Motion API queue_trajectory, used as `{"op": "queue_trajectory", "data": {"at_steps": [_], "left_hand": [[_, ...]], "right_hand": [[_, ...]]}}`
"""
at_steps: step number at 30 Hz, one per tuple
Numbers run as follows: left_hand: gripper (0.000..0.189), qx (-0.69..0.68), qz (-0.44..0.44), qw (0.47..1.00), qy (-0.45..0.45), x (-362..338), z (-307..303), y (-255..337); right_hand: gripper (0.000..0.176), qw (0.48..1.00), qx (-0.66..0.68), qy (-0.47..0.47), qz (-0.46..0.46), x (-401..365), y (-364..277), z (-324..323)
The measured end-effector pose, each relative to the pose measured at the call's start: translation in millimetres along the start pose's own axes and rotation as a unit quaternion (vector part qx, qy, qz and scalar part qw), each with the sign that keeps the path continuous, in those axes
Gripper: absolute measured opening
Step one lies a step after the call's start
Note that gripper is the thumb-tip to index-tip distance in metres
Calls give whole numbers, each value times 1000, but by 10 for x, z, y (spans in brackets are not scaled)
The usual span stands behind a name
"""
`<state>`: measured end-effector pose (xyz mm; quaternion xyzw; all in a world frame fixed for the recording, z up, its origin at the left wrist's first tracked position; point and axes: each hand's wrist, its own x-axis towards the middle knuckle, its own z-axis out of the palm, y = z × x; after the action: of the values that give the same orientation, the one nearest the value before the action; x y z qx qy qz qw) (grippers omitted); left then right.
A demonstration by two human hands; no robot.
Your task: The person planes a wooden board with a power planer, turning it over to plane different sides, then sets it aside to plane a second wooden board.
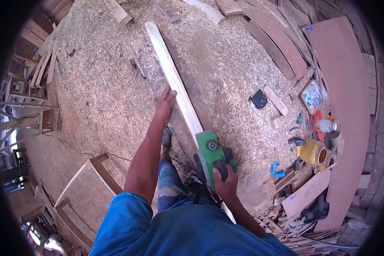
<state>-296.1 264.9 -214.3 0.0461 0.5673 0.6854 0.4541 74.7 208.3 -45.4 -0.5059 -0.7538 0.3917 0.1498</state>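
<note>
A long, pale wooden board (pixel 175 81) runs from the upper middle down toward my body, lying along a darker plank. My right hand (pixel 226 182) is wrapped round the black handle of a green electric planer (pixel 208 149), which rests on the near part of the board. Farther up, my left hand (pixel 164 102) lies against the board's left edge, its fingers reaching onto the wood. Its thumb side is partly hidden, but some fingers look stretched out. The board's near end passes under the planer and shows again beside my waist.
Wood shavings cover the ground. At right are a yellow container (pixel 313 152), a blue curved piece (pixel 277 170), a black object (pixel 259 99) and a large reddish panel (pixel 347 106). A wooden frame (pixel 89 170) stands at lower left, with a cord (pixel 72 147) behind it.
</note>
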Motion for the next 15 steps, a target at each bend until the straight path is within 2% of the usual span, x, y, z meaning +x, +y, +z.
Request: {"op": "queue_trajectory", "data": {"at_steps": [1, 3, 6, 8, 10, 12, 15], "left_hand": [[71, -26, -6, 1000, -5, -37, 22, 32], [71, 32, 1, 999, 3, 3, -23, -23], [76, 12, 22, 999, -30, 24, -156, -125], [87, -181, -29, 982, -47, -40, -99, -63], [95, -220, -72, 973, -9, -134, -46, 26], [96, -272, -103, 956, -33, -200, -39, 108], [96, -220, -58, 974, 1, -199, 0, 75]], "right_hand": [[38, 1000, 2, 5, -8, 209, -138, 93], [40, 999, -22, 11, -28, 629, -389, 268], [45, 999, -27, 11, -39, 1246, -793, 534], [47, 999, -17, 13, -50, 1643, -1081, 697], [50, 998, -3, 14, -68, 2018, -1349, 864], [52, 998, -1, 5, -70, 2385, -1544, 1044], [55, 996, 3, 2, -84, 2863, -1810, 1289]]}}
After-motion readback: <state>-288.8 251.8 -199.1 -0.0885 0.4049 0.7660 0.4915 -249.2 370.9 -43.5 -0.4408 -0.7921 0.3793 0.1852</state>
